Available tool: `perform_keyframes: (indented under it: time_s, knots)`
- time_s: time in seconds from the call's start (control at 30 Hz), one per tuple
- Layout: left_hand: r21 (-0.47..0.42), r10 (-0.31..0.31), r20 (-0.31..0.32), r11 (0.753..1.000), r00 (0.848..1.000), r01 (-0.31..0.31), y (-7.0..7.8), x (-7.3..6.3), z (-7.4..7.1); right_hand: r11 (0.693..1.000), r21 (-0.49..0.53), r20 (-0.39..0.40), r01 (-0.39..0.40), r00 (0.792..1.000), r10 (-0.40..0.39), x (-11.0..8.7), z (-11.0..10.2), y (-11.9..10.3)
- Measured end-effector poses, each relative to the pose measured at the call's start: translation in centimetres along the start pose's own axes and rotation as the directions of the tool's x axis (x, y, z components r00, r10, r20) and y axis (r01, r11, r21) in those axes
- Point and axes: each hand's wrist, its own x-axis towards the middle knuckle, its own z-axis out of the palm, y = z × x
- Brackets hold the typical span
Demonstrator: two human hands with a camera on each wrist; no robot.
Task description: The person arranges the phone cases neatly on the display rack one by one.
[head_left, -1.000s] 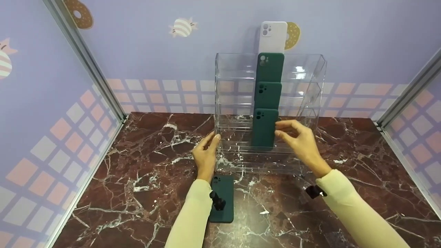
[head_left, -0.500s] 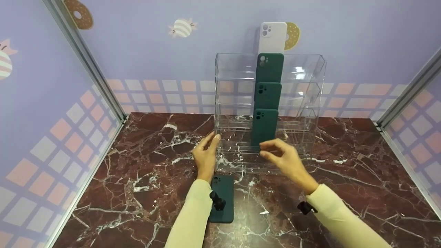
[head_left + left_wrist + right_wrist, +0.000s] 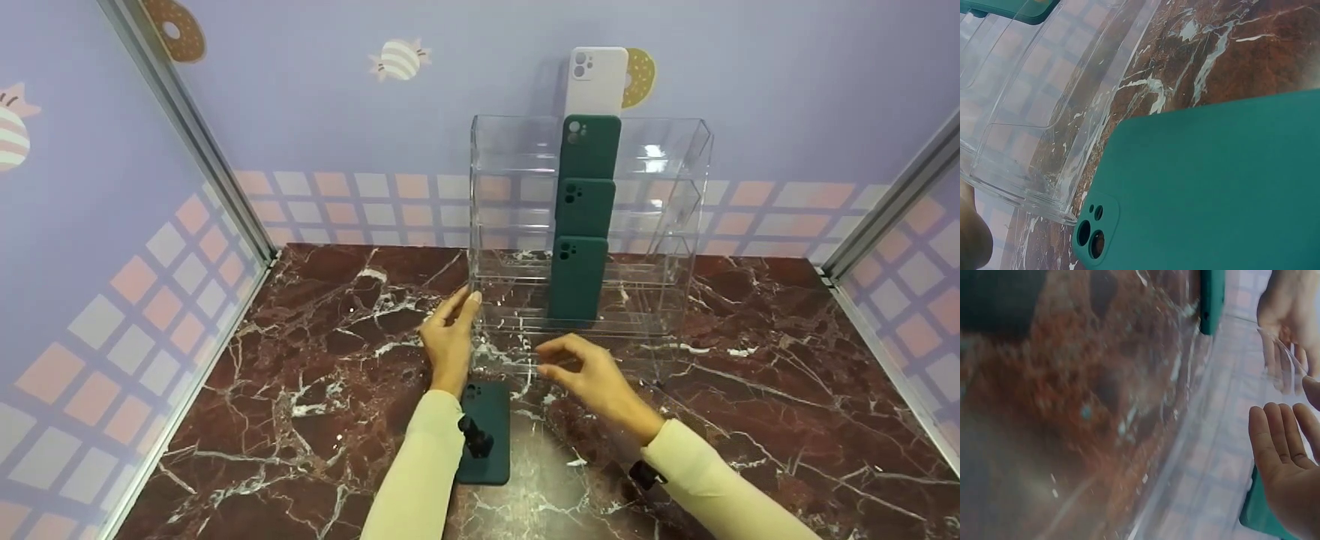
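Note:
In the head view my left hand rests against the left side of a clear stepped display rack, its fingers fairly straight. Three green phone cases and a white phone case stand in a column on its tiers. My right hand hovers at the rack's low front, apart from the cases, holding nothing; the right wrist view shows its fingers extended. Another green phone case lies on the table, partly under my left forearm. In the left wrist view its camera cutouts face up.
The table has a dark red marble pattern. Purple wall panels with metal corner strips enclose its back and sides. A small black wrist mount hangs below the right sleeve.
My right hand has moved away from the frontmost standing green phone case, down and left to the rack's front. My left hand stays at the rack's side. The phone cases have not moved.

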Motion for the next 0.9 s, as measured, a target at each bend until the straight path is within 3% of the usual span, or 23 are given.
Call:
perform_keyframes:
  time_s: [0.63, 0.9]
  knots:
    - [-0.005, 0.014, 0.007, 1.0, 1.0, -0.014, -0.2, 0.1, 0.0, 1.0, -0.018, 0.172, 0.011, 0.985, -0.007, 0.0, 3.7, 1.0]
    - [-0.002, -0.012, 0.018, 1.0, 1.0, 0.012, 0.0, -0.1, -0.1, 0.992, -0.126, 0.226, 0.018, 0.974, 0.011, 0.2, 4.5, 1.1]
